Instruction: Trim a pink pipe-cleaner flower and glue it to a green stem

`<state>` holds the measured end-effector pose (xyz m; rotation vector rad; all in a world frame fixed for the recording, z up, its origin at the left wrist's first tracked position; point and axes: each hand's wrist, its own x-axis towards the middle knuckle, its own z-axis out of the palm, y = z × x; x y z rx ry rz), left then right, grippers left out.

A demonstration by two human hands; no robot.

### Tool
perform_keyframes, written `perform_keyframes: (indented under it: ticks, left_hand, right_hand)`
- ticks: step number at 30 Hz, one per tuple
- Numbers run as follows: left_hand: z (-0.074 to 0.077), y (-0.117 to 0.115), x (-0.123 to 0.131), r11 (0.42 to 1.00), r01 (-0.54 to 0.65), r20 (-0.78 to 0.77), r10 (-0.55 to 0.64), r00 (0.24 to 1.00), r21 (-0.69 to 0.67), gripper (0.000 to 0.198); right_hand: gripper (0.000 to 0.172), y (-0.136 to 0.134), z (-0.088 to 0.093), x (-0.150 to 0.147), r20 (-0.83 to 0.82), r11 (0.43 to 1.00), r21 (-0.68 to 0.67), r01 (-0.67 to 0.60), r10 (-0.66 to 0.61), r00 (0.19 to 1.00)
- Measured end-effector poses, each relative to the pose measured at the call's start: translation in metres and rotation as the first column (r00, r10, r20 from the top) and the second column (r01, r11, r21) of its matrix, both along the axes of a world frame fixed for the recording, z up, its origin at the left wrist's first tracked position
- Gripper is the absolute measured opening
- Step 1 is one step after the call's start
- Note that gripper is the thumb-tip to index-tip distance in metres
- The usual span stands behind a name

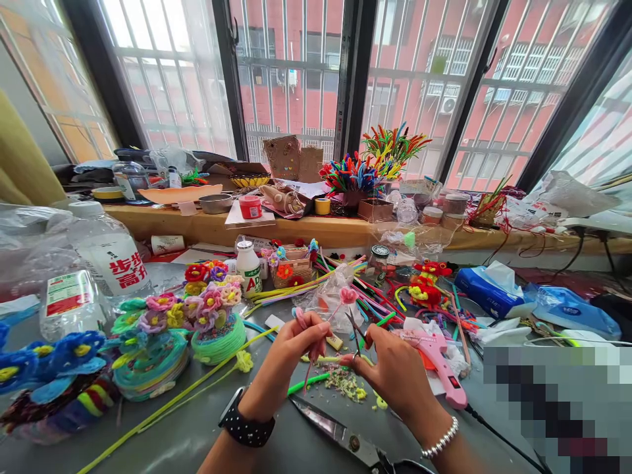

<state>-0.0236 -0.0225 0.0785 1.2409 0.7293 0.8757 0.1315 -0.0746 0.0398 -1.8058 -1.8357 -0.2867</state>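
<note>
My left hand [291,355] is closed in a pinch on a pink pipe-cleaner flower [347,295], holding its thin stem upright. My right hand [390,368] is closed on small scissors [354,329], whose blades point up beside the stem. Below both hands lies a little heap of green and yellow fuzz clippings [345,383]. A black watch sits on my left wrist, a bead bracelet on my right.
Large scissors [345,438] lie at the near edge. A pink glue gun [439,359] rests right of my hands. Pipe-cleaner flower baskets [217,322] stand at left, with water bottles [106,253]. Loose pipe cleaners [306,286], tissue packs [488,289] and craft clutter fill the table and windowsill.
</note>
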Motion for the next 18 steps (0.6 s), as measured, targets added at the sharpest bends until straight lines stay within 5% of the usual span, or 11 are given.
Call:
perform_keyframes:
  ticks: [18]
  left_hand:
    - [-0.003,0.0005,0.0012,0.995,0.098,0.004,-0.098,0.995,-0.027,0.018]
  right_hand:
    - [0.051,0.0001,-0.0003,-0.0012,0.143,0.986,0.133,0.102,-0.121,0.982]
